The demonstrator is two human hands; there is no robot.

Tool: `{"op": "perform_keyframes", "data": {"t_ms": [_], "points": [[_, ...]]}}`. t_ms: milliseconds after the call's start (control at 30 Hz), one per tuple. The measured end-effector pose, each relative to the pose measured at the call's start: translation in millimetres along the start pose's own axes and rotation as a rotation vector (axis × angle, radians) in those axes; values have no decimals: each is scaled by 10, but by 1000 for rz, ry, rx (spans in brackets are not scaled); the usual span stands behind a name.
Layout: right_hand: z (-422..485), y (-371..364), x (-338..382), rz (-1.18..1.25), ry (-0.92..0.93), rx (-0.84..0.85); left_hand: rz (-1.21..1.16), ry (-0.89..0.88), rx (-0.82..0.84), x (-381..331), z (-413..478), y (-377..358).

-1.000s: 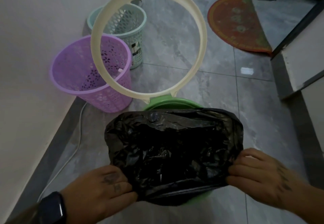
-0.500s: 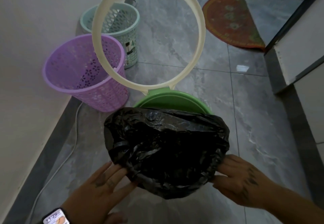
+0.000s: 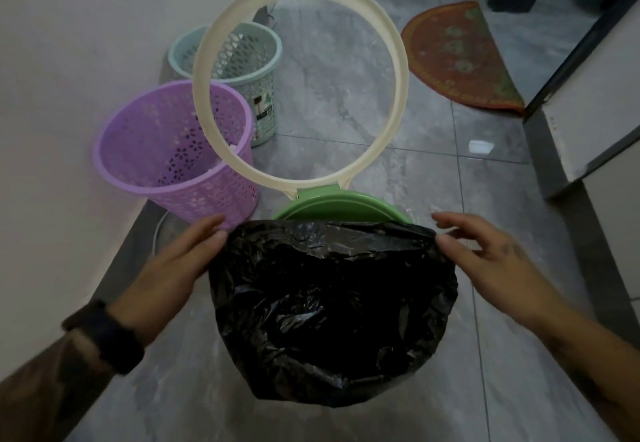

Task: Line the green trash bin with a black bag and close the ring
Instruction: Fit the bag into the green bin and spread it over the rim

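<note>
The green trash bin (image 3: 341, 205) stands on the floor in front of me, with only its far rim showing. A crumpled black bag (image 3: 329, 299) is draped over its mouth and near side. The cream ring (image 3: 402, 71) stands upright, hinged at the bin's far edge. My left hand (image 3: 173, 268) lies with straight fingers against the bag's upper left corner. My right hand (image 3: 491, 258) is at the upper right corner, thumb touching the bag's edge and fingers spread above it. A dark watch sits on my left wrist.
A purple lattice basket (image 3: 156, 164) and a pale teal basket (image 3: 265, 95) stand by the left wall, close to the bin. A red half-round mat (image 3: 457, 57) lies far right. White cabinets (image 3: 588, 112) line the right side. A white cable (image 3: 157, 234) runs along the skirting.
Both hands have let go of the bag's near edge and moved up to its far corners. The bag now hangs further down over the bin's front.
</note>
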State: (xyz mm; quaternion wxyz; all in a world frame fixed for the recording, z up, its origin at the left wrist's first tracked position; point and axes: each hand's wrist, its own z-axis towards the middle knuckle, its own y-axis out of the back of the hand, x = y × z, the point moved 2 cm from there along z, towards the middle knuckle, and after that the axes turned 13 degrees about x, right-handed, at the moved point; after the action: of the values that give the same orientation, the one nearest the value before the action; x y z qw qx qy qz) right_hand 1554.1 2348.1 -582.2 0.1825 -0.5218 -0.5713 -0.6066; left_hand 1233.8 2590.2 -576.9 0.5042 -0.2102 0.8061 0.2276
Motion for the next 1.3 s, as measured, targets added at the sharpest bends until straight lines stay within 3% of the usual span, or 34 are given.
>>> {"op": "perform_keyframes", "data": {"t_ms": [67, 267, 533, 733, 967, 1033, 1167, 1300], "points": [[185, -43, -11, -20, -40, 5, -56, 103, 77, -65, 154, -56], [514, -36, -100, 194, -81, 58, 40, 137, 43, -28, 531, -5], [994, -167, -72, 493, -278, 125, -285, 254, -129, 77, 965, -25], [1089, -301, -216, 545, -426, 229, -304, 366, -8, 368, 1058, -181], [1098, -433, -352, 550, -474, 310, -282, 284, -80, 476, 1050, -330], [1079, -459, -375, 591, -467, 308, -327, 279, -23, 485, 979, -323], [968, -367, -578, 907, -493, 336, -702, 373, 128, 714, 691, -94], [642, -244, -873, 879, -485, 541, -754, 427, 255, 899, 202, -49]]}}
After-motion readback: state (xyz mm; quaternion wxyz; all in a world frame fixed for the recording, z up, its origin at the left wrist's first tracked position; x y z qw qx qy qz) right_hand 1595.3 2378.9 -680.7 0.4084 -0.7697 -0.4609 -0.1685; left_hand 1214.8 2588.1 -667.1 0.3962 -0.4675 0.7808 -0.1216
